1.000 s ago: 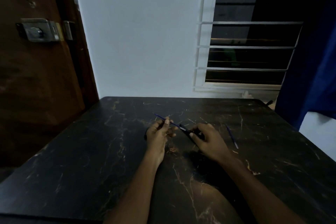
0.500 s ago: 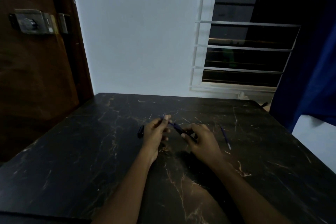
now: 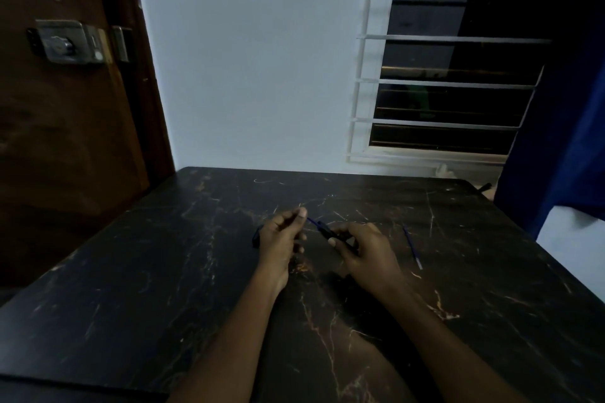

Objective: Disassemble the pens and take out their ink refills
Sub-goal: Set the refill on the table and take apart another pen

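Note:
Over the middle of the black marble table (image 3: 163, 271), my right hand (image 3: 363, 252) grips a dark pen barrel (image 3: 327, 232). A thin blue ink refill (image 3: 312, 222) runs from the barrel's tip up to my left hand (image 3: 281, 235), whose thumb and fingers pinch its far end. A dark pen piece (image 3: 257, 237) pokes out from behind my left hand; whether it lies on the table or is held I cannot tell. A loose blue refill (image 3: 412, 247) lies on the table to the right of my right hand.
A brown door (image 3: 65, 108) with a metal lock (image 3: 68, 42) stands at the left. A white wall, a barred window (image 3: 451, 88) and a blue curtain (image 3: 563, 147) lie beyond the table's far edge.
The length of refill showing beyond my left fingers has gone; only a short stretch between my hands remains visible. Both hands stay close together at the table's middle.

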